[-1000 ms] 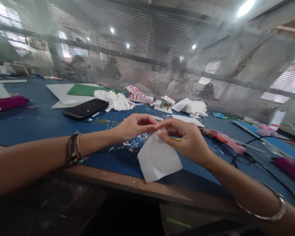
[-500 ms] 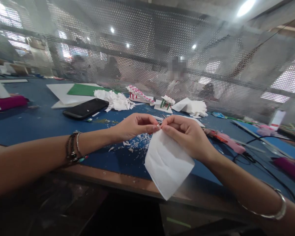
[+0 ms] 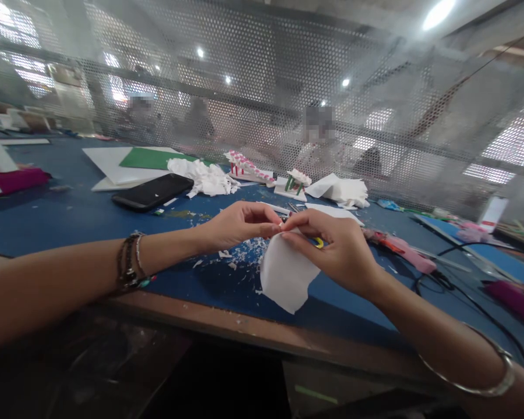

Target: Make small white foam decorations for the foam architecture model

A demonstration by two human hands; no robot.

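A thin white sheet of paper (image 3: 288,276) hangs below my fingers, over the near edge of the blue table. My left hand (image 3: 248,222) is closed in a pinch at the sheet's top corner, where a tiny pale bit shows between the fingertips. Meeting it there, my right hand (image 3: 332,241) pinches the same corner between thumb and forefinger. White paper scraps (image 3: 247,253) lie scattered on the table beneath. Something yellow and curved (image 3: 318,242) shows partly behind my right fingers; the rest of it is hidden.
A black phone (image 3: 152,192) lies left, beside crumpled white paper (image 3: 207,176) and a green sheet (image 3: 152,158). Small models on stilts (image 3: 248,169) stand at the back before a perforated metal screen (image 3: 244,75). A pink glue gun (image 3: 408,253) with a black cable lies right.
The white sheet has swung and curled, hanging shorter and nearer the table. My right hand has shifted slightly, showing the yellow thing behind it. My left hand stays almost still.
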